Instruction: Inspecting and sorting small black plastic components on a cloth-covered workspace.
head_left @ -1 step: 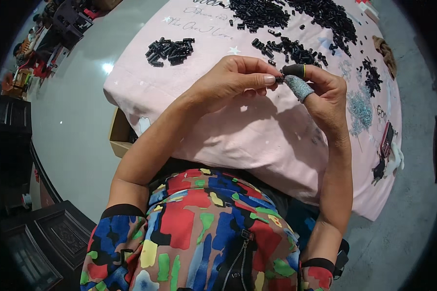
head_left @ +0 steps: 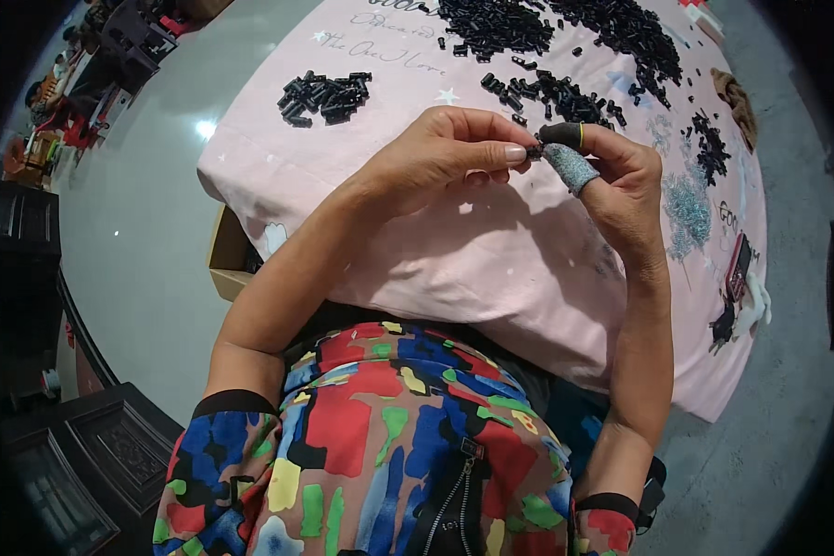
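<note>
Over the pink cloth, my left hand (head_left: 449, 148) pinches a small black plastic piece (head_left: 534, 152) between thumb and forefinger. Closed in from the other side, my right hand (head_left: 621, 190) has its thumb and forefinger tips at the same piece. Grey wrapping covers the right thumb, and a black cover with a yellow edge sits on the right forefinger. The fingertips hide most of the piece. Beyond my left hand lies a small heap of black cylindrical pieces (head_left: 326, 97). A looser cluster of black pieces (head_left: 565, 97) lies just past both hands.
Larger black heaps (head_left: 496, 28) cover the far side of the pink cloth (head_left: 417, 269). To the right are thin silvery pins (head_left: 688, 208), a small black group (head_left: 712, 153), a brown cloth (head_left: 734, 104) and a dark red-edged object (head_left: 738, 264). A cardboard box (head_left: 227, 259) stands below the left edge.
</note>
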The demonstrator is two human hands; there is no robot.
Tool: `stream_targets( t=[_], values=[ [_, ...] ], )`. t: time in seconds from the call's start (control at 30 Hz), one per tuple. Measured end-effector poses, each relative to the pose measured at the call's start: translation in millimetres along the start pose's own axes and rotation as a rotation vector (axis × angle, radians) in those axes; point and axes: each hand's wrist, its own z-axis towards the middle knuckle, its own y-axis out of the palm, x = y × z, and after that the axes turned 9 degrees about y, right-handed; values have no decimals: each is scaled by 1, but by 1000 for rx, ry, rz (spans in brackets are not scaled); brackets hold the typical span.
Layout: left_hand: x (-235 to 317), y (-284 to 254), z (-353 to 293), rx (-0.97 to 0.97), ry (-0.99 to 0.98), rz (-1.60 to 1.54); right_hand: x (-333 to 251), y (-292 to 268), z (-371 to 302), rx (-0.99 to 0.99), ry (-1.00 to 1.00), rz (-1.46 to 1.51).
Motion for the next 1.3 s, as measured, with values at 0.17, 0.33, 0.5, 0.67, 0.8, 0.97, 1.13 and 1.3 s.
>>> stream_targets(
  t=[0.17, 0.33, 0.5, 0.67, 0.8, 0.97, 1.13, 1.3],
  values=[
    [-1, -2, -2, -14, -6, -38, -2, 0, -1, -25, 10, -22],
    [3, 0, -6, 19, -26, -12, -4, 4, -1, -26, -64, -78],
    [3, 2, -7, 38, -11, 19, -10, 6, -1, 0, -212, -249],
    [0, 3, -6, 82, 32, 84, -14, 7, -2, -12, -230, -332],
    [1, 0, -7, 66, 17, -31, 0, 10, 1, 14, -186, -63],
    [1, -4, -7, 47, -7, -81, -7, 7, 1, -16, -177, -130],
    [3, -3, -8, 52, -37, -74, -4, 10, 1, -27, -203, -172],
    [3, -3, -8, 40, -54, -43, -11, 12, -1, -22, -164, -227]
  ],
)
